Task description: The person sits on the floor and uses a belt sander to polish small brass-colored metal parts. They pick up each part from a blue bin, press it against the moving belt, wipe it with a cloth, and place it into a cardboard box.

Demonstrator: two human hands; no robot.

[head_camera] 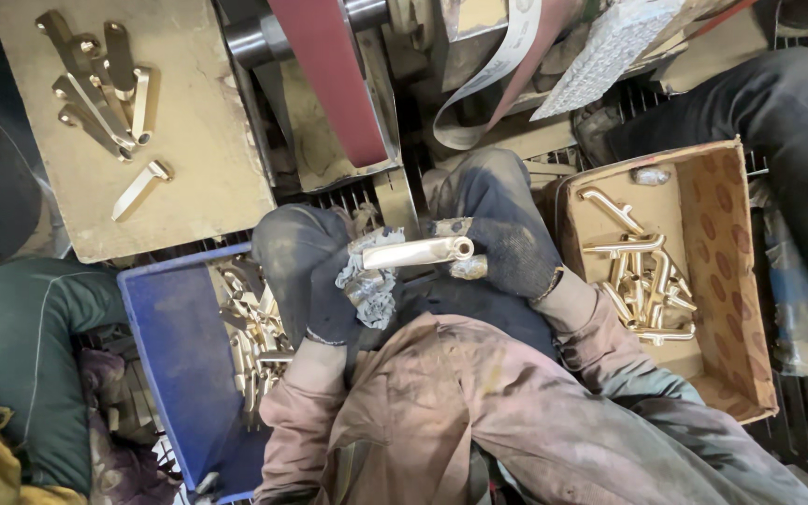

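Observation:
Both my hands wear dark, worn gloves. My left hand [315, 271] and my right hand [497, 234] together hold one shiny brass tube-shaped part [418, 251] level in front of my chest, the left gripping its left end, the right its round open end. Frayed, metal-dusted glove fingertips show below the part. Just beyond my hands runs a red sanding belt [329, 75] on its roller.
A blue bin [165, 337] at my left holds several brass parts. A cardboard box [731, 243] at my right holds several more. Finished brass pieces [105, 84] lie on a dusty tan board at the upper left. Another person's dark-trousered leg [797, 122] is at the upper right.

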